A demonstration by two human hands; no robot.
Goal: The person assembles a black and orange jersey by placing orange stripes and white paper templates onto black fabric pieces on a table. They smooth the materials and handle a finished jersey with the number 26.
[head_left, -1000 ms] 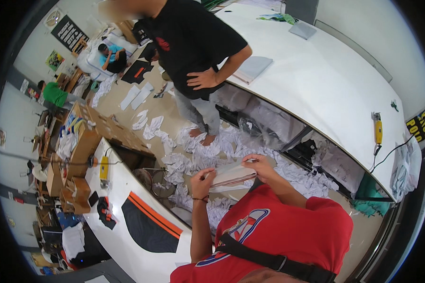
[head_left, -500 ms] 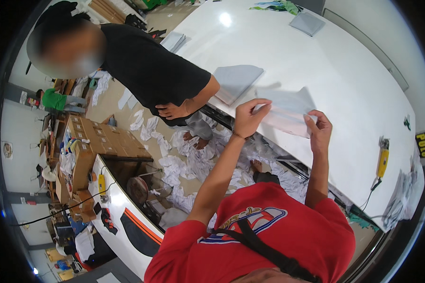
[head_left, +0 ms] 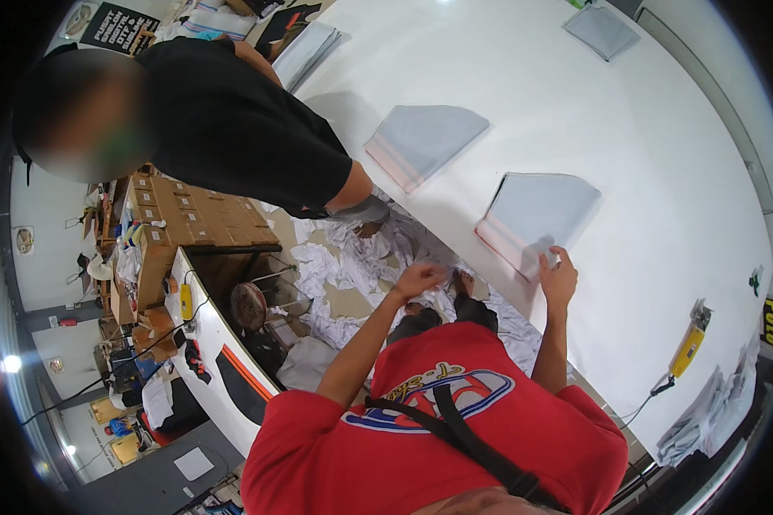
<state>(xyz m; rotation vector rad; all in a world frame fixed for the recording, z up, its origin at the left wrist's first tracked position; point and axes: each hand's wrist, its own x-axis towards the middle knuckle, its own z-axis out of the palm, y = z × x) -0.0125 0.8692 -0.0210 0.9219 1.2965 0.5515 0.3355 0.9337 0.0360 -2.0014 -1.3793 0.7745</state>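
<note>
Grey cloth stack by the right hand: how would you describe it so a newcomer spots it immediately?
Start at the big white table and find its near edge, beside the right hand. The grey cloth stack lies flat there, a pinkish band along its lower-left side. Unlike the similar stacks farther off, it sits closest to the red shirt.

Cloth piles (head_left: 545, 210): on the big table (head_left: 618, 283)
Cutter (head_left: 687, 350): toward the table's right end
Scraps (head_left: 316, 262): below, left of the table
Cartons (head_left: 180, 210): farther left of it
</note>
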